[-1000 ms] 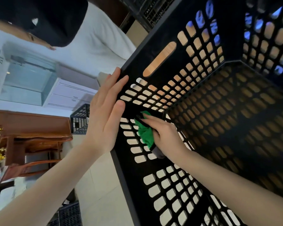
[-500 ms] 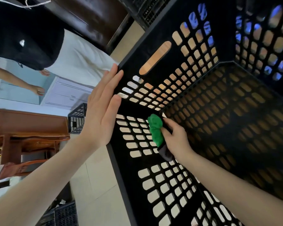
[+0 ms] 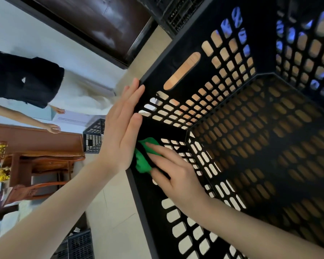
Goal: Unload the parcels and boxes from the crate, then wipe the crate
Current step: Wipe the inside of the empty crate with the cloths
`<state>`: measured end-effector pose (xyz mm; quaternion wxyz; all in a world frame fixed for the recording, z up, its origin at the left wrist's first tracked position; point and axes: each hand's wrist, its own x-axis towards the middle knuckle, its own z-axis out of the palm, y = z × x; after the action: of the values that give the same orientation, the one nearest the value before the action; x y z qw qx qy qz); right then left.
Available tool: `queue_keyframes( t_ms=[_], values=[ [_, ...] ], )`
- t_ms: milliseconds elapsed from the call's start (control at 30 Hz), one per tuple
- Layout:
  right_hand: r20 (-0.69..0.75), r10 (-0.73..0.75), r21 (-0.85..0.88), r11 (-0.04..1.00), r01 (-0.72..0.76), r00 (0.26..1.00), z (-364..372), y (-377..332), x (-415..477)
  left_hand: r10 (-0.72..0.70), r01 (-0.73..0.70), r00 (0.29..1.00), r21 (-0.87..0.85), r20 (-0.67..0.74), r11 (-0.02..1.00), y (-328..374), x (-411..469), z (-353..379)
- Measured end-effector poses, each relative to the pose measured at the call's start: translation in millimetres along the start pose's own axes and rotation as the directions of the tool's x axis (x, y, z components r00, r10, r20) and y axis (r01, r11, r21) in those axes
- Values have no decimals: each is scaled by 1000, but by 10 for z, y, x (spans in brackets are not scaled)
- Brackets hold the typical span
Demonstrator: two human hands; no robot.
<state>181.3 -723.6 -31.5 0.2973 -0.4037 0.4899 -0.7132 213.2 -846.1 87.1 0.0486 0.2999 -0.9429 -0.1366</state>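
Observation:
A large black perforated crate (image 3: 195, 75) fills the right of the view, and nothing lies inside it. My left hand (image 3: 123, 128) is flat, fingers straight, pressed against the outside of the crate's near corner rim. My right hand (image 3: 174, 174) reaches inside and presses a green cloth (image 3: 143, 157) against the inner side wall close to the rim. Its fingers lie extended over the cloth. Part of the cloth is hidden behind my left hand and under my right fingers.
Another person in a black top (image 3: 26, 81) stands at the left with arms out. A smaller black crate (image 3: 94, 136) sits on the tiled floor beyond my left hand. Wooden furniture (image 3: 41, 156) is at the left, and another dark crate (image 3: 79, 245) lies at the bottom.
My right hand has slid the green cloth along the inner wall toward the rim, near my left hand. The view has shifted; the other person has moved further into frame.

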Motion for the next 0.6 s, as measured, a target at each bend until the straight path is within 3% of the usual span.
queue_keyframes(
  t_ms=[167,400,533,600],
  values=[
    [5,-16,-126,992,16,1000,-111,275,-61,-1,1,1000,26,1,1000,0,2,6],
    [-25,362,-357,868,-346,932,-394,970,-453,0,0,1000,-5,-12,1000,-2,-4,11],
    [-129,423,-239,865,-442,897,-366,796,-387,-16,16,1000,-3,-15,1000,19,-2,10],
    [-144,385,-163,900,-405,912,-314,509,-257,-16,15,1000,-8,-17,1000,19,-2,6]
  ],
)
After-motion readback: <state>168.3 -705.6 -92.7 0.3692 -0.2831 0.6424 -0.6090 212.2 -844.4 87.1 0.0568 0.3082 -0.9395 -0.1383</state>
